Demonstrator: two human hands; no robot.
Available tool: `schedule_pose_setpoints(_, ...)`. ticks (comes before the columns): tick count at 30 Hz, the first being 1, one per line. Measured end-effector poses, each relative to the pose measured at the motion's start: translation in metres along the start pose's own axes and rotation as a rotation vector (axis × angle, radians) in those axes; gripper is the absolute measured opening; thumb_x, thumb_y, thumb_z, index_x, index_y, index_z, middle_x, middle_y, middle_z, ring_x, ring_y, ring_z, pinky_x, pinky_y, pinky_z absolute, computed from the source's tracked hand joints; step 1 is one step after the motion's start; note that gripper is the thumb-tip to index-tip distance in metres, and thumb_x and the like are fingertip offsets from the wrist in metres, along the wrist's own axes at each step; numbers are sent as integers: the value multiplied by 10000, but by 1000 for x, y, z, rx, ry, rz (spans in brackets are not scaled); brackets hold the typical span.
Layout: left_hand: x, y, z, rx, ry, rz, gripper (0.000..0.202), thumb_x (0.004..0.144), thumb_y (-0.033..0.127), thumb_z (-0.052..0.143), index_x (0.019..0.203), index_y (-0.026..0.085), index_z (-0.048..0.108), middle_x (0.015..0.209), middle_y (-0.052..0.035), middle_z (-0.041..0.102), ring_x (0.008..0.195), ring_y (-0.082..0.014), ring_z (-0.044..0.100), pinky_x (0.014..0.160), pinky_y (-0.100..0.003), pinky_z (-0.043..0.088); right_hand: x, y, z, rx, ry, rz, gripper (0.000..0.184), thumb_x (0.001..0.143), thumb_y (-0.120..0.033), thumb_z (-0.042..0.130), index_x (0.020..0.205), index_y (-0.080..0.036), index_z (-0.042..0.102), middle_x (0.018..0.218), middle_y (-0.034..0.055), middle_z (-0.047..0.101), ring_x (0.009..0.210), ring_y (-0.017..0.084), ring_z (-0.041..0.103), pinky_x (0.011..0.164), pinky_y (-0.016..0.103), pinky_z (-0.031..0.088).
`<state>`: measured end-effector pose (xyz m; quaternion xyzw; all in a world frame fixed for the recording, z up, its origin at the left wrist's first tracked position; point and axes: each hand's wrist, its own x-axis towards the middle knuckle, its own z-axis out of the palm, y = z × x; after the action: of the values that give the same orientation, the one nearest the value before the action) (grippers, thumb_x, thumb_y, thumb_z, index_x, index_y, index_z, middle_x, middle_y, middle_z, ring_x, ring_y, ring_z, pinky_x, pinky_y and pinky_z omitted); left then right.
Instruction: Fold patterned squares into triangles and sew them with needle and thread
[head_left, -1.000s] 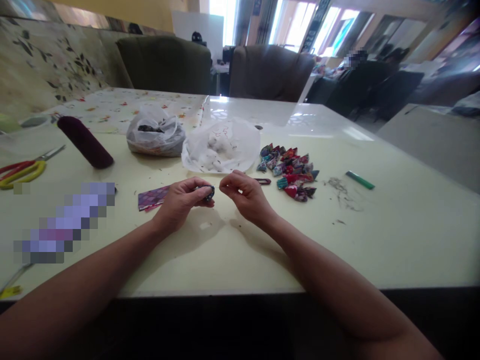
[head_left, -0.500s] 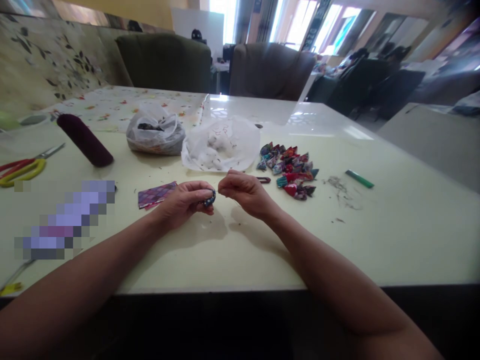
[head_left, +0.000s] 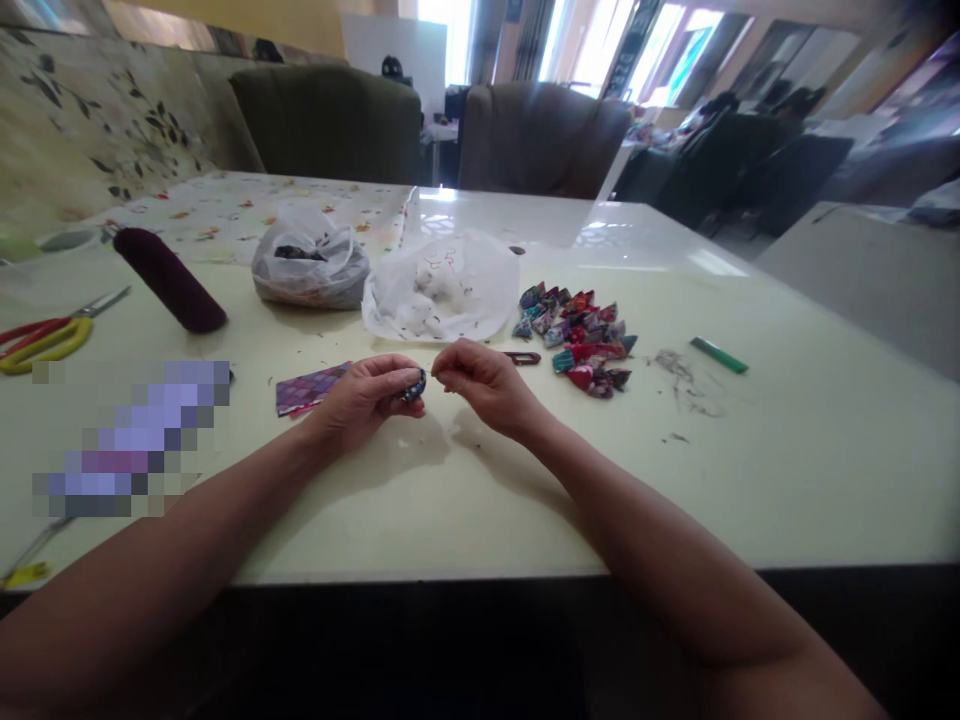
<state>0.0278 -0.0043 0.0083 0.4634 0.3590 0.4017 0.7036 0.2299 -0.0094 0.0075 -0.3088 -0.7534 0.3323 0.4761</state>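
Left hand has 1 dark patterned cloth pinched, right hand is bunched closed just beside, can't tell if it's gripping anything tbh.

The right hand is curled tighter and slightly nearer the dark dotted fabric than a second ago, and the left hand covers less purple diamond-patterned fabric.
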Motion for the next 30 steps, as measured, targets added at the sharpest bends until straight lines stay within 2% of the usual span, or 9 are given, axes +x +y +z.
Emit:
schedule_pose_setpoints(3,0,0,0,10,7,17,262,680,342,860,797,153,720,663,13,654,566,-101,631,614,-239,563,-1,0,2,-20,12,11,88,891,-153,579,810,-183,597,779,-6,575,750,133,541,725,281,436)
schedule_pose_setpoints(7,-1,-1,5,74,20,9,260,677,347,857,754,152,703,685,10,660,575,-111,637,622,-255,565,-3,-1,8,-150,47,-38,129,916,-180,559,789,-185,576,791,9,586,756,137,530,727,277,428)
schedule_pose_setpoints(13,-5,-6,15,238,136,96,304,683,394,857,803,149,724,742,-11,694,615,-126,662,686,-285,585,-6,1,11,-354,54,-120,91,965,-215,519,918,-193,593,906,50,595,814,159,548,736,282,419)
schedule_pose_setpoints(19,-6,-9,20,392,146,125,370,671,464,855,793,146,711,741,-27,709,630,-149,684,670,-284,585,-7,-5,14,-534,-4,-236,183,942,-137,458,780,-205,507,838,54,553,804,179,496,722,295,402)
schedule_pose_setpoints(22,-8,-9,24,511,160,212,329,700,438,832,744,151,676,677,-20,688,628,-161,683,634,-271,558,-7,-8,16,-562,-11,-357,197,923,-96,454,771,-211,503,824,62,577,820,194,485,754,313,415)
schedule_pose_setpoints(25,-12,-8,27,608,188,298,281,744,403,785,728,157,650,665,-13,673,625,-159,674,611,-256,523,-7,-11,17,-537,12,-402,227,940,-80,430,772,-213,507,829,66,595,817,191,497,741,306,430)
schedule_pose_setpoints(30,-13,-7,30,655,209,356,170,748,270,699,670,164,592,647,0,638,635,-144,631,583,-237,480,-8,-18,22,-565,5,-512,301,980,-81,363,754,-214,511,815,67,609,794,186,506,742,320,440)
